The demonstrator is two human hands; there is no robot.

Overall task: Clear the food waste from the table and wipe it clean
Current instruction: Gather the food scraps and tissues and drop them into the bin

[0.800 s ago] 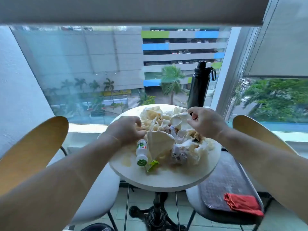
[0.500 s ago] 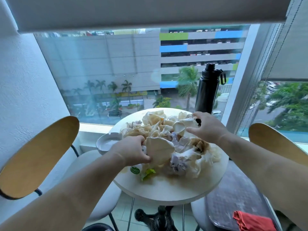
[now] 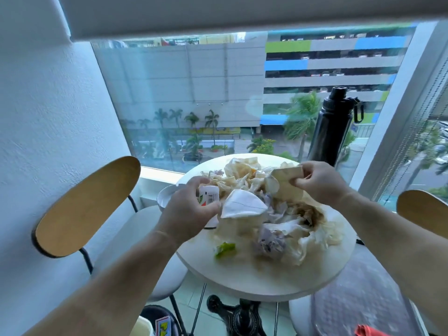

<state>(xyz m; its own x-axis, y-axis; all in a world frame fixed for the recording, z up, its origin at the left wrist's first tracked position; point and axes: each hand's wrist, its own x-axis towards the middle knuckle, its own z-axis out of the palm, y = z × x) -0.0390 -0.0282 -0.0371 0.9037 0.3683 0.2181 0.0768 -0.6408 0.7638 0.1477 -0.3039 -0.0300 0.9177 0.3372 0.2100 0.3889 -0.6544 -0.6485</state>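
A black flask (image 3: 333,127) stands at the far right edge of a round table (image 3: 242,280), a bowl (image 3: 164,197) just beside its left edge. Crumpled, stained wrappers (image 3: 278,214) heap across the table's middle, a green scrap (image 3: 224,248) nearer the front edge. The left hand (image 3: 186,212) grips a small bottle (image 3: 209,196) beside the heap; the right hand (image 3: 320,183) pinches a paper sheet (image 3: 287,175) at its far side.
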